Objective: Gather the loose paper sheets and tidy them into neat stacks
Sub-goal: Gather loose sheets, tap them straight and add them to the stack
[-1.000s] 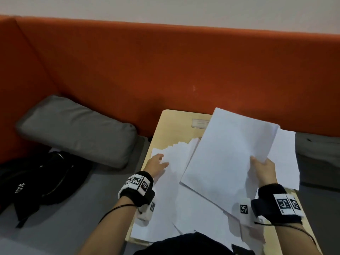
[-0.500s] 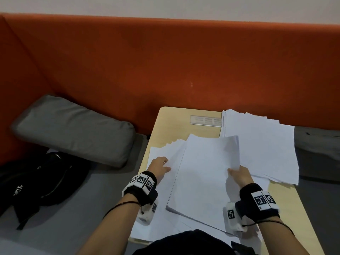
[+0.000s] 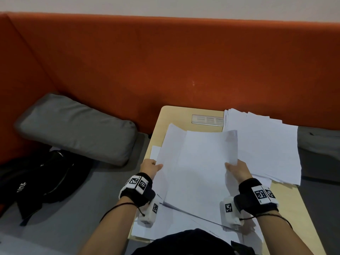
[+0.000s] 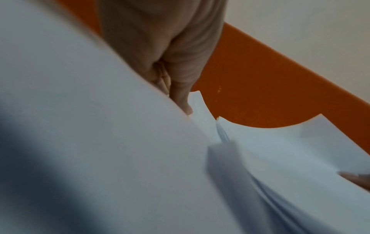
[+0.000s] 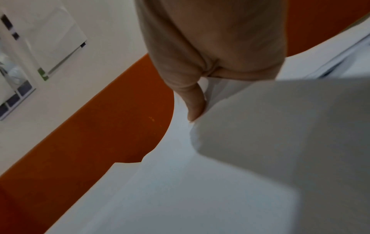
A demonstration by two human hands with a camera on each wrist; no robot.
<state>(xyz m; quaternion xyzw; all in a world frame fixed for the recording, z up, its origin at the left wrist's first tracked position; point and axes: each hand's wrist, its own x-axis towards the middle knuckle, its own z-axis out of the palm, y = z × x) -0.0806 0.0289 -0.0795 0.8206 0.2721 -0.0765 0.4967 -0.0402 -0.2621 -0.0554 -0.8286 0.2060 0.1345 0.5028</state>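
Left grip (image 3: 150,167) and right grip (image 3: 237,170), thumbs pinched, forearms extended forward.

Paper crowds a small table, leaving open wood only at its far-left corner.

Beyond the left hand (image 3: 150,167), bare table (image 3: 166,122) runs to the orange backrest (image 3: 165,61), which closes off everything ahead. The held sheets (image 3: 200,166) fill the span between both hands; a fanned stack (image 3: 266,144) blocks the space beyond the right hand (image 3: 238,171). Loose sheets (image 3: 176,225) cover the surface beneath the wrists. A strip of bare wood lies outside the right wrist.
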